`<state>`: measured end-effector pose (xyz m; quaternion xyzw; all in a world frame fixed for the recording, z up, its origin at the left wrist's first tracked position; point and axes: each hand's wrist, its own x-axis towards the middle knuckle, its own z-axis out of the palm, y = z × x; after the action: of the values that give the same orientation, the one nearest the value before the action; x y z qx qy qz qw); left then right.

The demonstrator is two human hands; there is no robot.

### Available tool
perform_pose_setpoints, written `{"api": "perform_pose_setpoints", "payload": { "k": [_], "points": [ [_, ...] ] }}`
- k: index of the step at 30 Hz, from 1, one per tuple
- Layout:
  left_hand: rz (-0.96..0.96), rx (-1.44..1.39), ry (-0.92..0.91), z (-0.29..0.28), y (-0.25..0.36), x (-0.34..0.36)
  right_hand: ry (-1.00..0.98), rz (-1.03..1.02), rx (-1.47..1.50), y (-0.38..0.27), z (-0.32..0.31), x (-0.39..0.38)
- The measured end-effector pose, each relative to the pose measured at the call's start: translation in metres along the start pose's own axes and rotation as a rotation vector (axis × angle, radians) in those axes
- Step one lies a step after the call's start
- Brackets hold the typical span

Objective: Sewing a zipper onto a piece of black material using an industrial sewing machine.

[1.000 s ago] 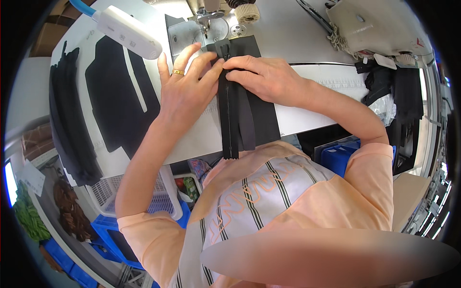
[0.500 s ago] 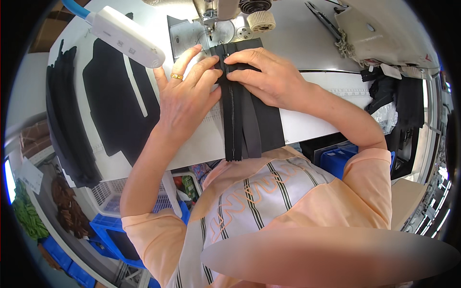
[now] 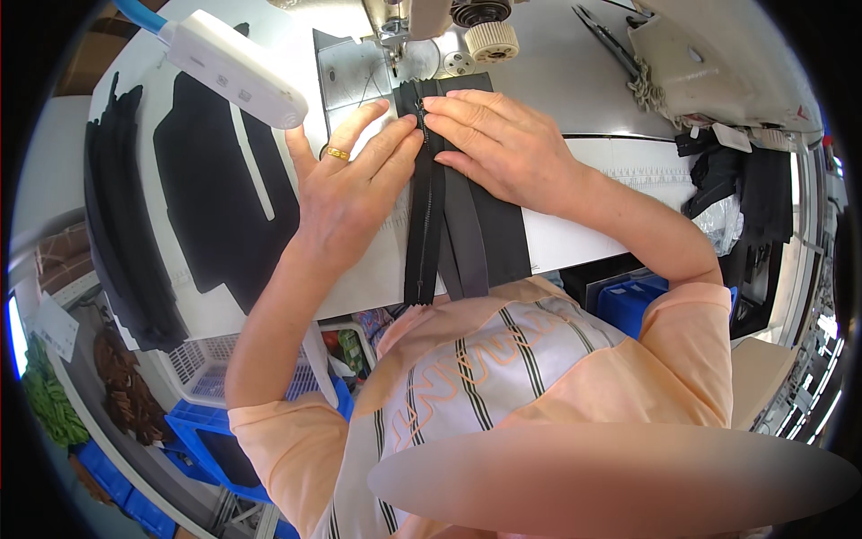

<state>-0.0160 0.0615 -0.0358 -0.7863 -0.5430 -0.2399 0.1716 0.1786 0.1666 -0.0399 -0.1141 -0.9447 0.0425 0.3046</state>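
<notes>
A long black zipper lies lengthwise over a black fabric panel, with a dark grey strip between them. Its top end is just below the needle area of the sewing machine. My left hand, wearing a gold ring, rests on the zipper's left edge. Its fingers are stretched out, the index and middle fingertips on the tape; the thumb is hidden. From the right, my right hand lies across the zipper and panel with extended fingers, fingertips near the zipper's upper end. Both hands are open, pressing on the cloth.
Cut black pieces and a stack of black strips lie at the left. A white device with a blue cable overhangs them. Tweezers sit back right. Below the table edge stand a white basket and blue crates.
The zipper's near end has swung left, away from the grey strip. My left fingers have straightened onto the tape, and my right fingers have flattened over the zipper's upper part.
</notes>
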Motion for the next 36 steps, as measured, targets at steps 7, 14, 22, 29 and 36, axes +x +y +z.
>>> {"api": "perform_pose_setpoints", "payload": {
  "k": [7, 14, 22, 29, 36],
  "points": [
    [-0.05, -0.027, -0.014, -0.002, 0.002, 0.001, 0.013, 0.002, -0.011, -0.001, 0.001, 0.002],
    [-0.078, -0.023, -0.04, -0.004, 0.002, 0.005, 0.009, -0.001, -0.014, -0.001, -0.001, 0.004],
    [-0.134, -0.052, -0.108, -0.004, -0.002, 0.008, -0.002, -0.009, 0.041, 0.003, 0.002, 0.004],
    [-0.104, -0.108, -0.071, 0.0, -0.016, 0.006, 0.043, -0.346, 0.344, -0.063, -0.02, -0.014],
    [-0.092, -0.105, -0.073, 0.005, -0.021, 0.0, -0.105, -0.186, 0.226, -0.105, -0.018, -0.028]
  ]
}}
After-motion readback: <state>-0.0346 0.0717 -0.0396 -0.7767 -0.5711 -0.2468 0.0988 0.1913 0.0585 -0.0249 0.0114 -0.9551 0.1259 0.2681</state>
